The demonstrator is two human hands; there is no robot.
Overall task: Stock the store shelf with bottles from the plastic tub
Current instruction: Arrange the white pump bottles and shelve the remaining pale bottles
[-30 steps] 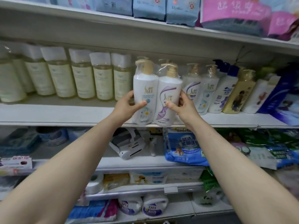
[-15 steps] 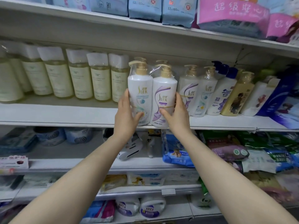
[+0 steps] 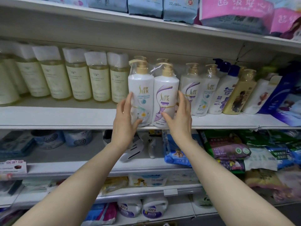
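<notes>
I clasp the pack of two pump bottles between both hands, left hand and right hand each with thumb across its front and fingers up its side. A second ago its base hung before the shelf lip; now it stands upright on the front edge, just left of the matching bottles

Twin-bottle pack on shelf front edge, bottle row behind-left, another pack behind-right, perhaps touching.

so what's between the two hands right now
In the head view, a plastic-wrapped pair of white pump bottles sits between the left hand and right hand.
</notes>
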